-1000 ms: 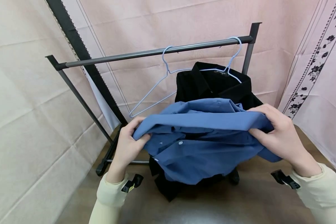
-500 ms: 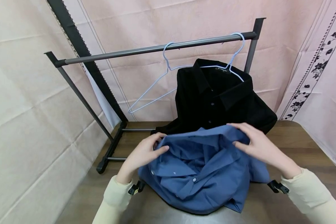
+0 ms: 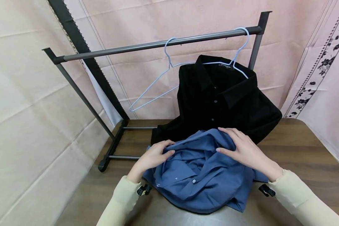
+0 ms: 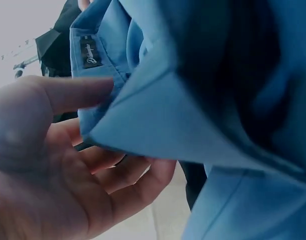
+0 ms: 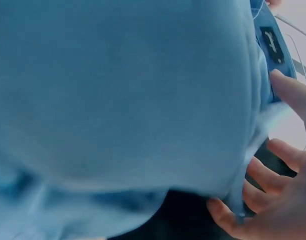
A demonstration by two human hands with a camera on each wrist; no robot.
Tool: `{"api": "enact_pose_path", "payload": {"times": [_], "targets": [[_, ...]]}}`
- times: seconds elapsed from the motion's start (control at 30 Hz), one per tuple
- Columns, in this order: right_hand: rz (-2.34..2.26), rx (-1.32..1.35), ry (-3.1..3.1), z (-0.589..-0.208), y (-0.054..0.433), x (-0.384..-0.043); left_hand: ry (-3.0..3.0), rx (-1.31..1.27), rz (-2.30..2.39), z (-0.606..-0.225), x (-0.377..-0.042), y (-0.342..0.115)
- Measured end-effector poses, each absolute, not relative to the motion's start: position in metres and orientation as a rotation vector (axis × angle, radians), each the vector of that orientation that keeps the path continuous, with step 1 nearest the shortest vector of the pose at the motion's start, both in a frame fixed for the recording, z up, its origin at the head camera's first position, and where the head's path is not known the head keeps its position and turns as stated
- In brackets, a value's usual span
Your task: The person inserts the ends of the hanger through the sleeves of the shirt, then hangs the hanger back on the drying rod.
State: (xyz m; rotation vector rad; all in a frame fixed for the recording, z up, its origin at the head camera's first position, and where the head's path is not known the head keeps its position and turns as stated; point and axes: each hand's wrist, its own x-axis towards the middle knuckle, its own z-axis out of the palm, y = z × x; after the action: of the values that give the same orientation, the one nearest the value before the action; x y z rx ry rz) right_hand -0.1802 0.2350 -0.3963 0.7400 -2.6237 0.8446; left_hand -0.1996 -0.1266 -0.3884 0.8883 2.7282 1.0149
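Observation:
A blue button-up shirt (image 3: 206,194) lies bunched on the wooden table, its collar raised toward the rack. My left hand (image 3: 154,155) is at the collar's left side, the thumb in front and the loosely bent fingers behind the cloth. At the right side my right hand (image 3: 244,152) has thumb and fingers spread apart about the collar edge. Its thumb touches the band near a dark label (image 5: 272,45) in the right wrist view. Behind the blue shirt, a black shirt (image 3: 228,110) is on a light blue hanger (image 3: 241,47).
A grey metal rack bar (image 3: 130,48) crosses above the table (image 3: 293,163). Left of the black shirt hangs a bare light blue hanger (image 3: 152,84). The rack's black foot (image 3: 103,163) stands at the left. Pink cloth (image 3: 138,18) surrounds the back and sides.
The blue shirt has come down from in front of the black shirt onto the table. Both hands have lowered, moved closer together and loosened from the collar.

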Motion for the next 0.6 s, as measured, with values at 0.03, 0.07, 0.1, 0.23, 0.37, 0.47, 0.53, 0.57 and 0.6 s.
{"api": "enact_pose_path", "payload": {"times": [0.03, 0.07, 0.1, 0.23, 0.37, 0.47, 0.53, 0.57, 0.6], "targets": [[0.836, 0.736, -2.616, -0.395, 0.233, -0.183, 2.727, 0.899, 1.022, -0.389, -0.201, -0.124], [0.833, 0.737, -2.604, -0.394, 0.230, -0.185, 2.725, 0.908, 1.029, -0.388, -0.201, -0.122], [0.832, 0.737, -2.591, -0.393, 0.228, -0.187, 2.724, 0.915, 1.032, -0.386, -0.201, -0.120], [0.844, 0.735, -2.513, -0.380, 0.224, -0.195, 2.744, 0.939, 1.055, -0.375, -0.203, -0.119], [0.847, 0.684, -2.428, -0.359, 0.231, -0.196, 2.826, 0.914, 1.087, -0.354, -0.205, -0.123], [0.847, 0.652, -2.375, -0.342, 0.239, -0.195, 2.913, 0.853, 1.111, -0.339, -0.206, -0.127], [0.842, 0.641, -2.338, -0.333, 0.244, -0.194, 2.968, 0.822, 1.128, -0.332, -0.207, -0.130], [0.842, 0.635, -2.329, -0.329, 0.246, -0.194, 2.983, 0.814, 1.143, -0.330, -0.207, -0.132], [0.835, 0.631, -2.323, -0.326, 0.248, -0.193, 2.991, 0.814, 1.160, -0.329, -0.207, -0.133]]}}
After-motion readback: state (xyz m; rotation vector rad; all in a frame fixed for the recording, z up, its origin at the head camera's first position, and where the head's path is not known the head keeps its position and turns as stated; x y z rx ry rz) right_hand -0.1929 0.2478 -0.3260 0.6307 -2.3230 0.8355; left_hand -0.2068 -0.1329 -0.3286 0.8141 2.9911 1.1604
